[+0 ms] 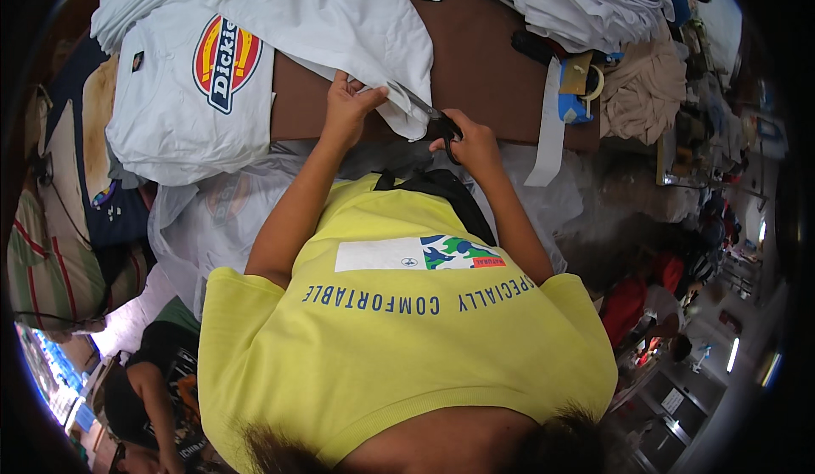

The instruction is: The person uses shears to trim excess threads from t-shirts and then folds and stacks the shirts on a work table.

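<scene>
A white T-shirt (373, 36) lies across the brown table (484, 58), its near corner hanging toward me over the edge. My left hand (348, 109) pinches the cloth near that corner between thumb and fingers. In my right hand (473, 144) is a pair of black-handled scissors (447, 130), my fingers through the loops. Their blades point left and meet the shirt's edge close to my left hand; how far apart the blades are is hard to make out. To the left rests a stack of folded white T-shirts (161, 126) with a red, yellow and dark printed emblem.
A heap of white garments (586, 2) covers the table's far right, beside beige cloth (645, 87). A blue tape dispenser (577, 104) and a white paper strip (546, 126) sit at the right edge. Clear plastic bags (221, 211) hang below. Another person (161, 389) is at lower left.
</scene>
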Available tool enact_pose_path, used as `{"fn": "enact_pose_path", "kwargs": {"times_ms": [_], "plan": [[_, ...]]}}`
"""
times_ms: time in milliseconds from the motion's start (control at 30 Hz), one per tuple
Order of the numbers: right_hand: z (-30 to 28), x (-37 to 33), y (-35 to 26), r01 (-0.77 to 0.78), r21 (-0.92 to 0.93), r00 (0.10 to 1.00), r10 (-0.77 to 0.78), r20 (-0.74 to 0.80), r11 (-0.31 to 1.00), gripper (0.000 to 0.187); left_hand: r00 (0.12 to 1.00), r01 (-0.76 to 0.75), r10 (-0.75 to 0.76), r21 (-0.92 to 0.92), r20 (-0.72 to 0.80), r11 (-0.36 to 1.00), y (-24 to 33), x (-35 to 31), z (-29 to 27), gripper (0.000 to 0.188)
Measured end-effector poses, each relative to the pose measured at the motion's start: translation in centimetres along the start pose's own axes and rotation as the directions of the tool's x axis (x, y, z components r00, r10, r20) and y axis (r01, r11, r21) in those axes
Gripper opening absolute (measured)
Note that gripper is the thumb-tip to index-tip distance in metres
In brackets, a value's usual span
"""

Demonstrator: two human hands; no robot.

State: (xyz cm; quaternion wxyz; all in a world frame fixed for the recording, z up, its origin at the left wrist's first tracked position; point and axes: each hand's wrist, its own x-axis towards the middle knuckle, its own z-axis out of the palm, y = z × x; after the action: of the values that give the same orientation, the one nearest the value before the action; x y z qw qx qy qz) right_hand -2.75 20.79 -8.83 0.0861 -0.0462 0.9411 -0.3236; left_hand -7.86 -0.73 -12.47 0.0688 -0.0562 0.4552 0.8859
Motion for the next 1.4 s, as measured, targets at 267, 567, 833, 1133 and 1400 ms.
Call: {"fn": "enact_pose_path", "kwargs": {"times_ms": [267,567,833,1133,1400], "plan": [[-0.2,1.7,-2.3,0.114,-0.078,0.987,-0.122,-0.107,0.99,0.061,0.999,0.005,-0.007,0.03,0.054,1.0,0.3,0.2,-0.5,0.06],[0.5,1.2,-0.9,0.189,-0.032,0.975,-0.191,-0.117,0.982,0.063,1.0,-0.012,0.012,0.021,-0.002,1.0,0.8,0.4,-0.7,0.06],[0.1,2.9,-3.1,0.148,-0.082,0.985,-0.154,-0.072,0.986,0.063,0.999,-0.004,0.002,0.038,0.039,0.999,1.4,0.6,-0.9,0.06],[0.5,2.3,-2.3,0.124,-0.064,0.99,-0.127,-0.053,0.99,0.056,0.999,-0.041,0.041,0.003,0.02,0.999,1.7,1.1,-1.7,0.063],[0.4,3.9,-4.2,0.13,-0.083,0.989,-0.136,-0.061,0.988,0.062,0.999,-0.03,0.029,0.003,0.043,1.0,2.4,1.1,-1.4,0.061]]}}
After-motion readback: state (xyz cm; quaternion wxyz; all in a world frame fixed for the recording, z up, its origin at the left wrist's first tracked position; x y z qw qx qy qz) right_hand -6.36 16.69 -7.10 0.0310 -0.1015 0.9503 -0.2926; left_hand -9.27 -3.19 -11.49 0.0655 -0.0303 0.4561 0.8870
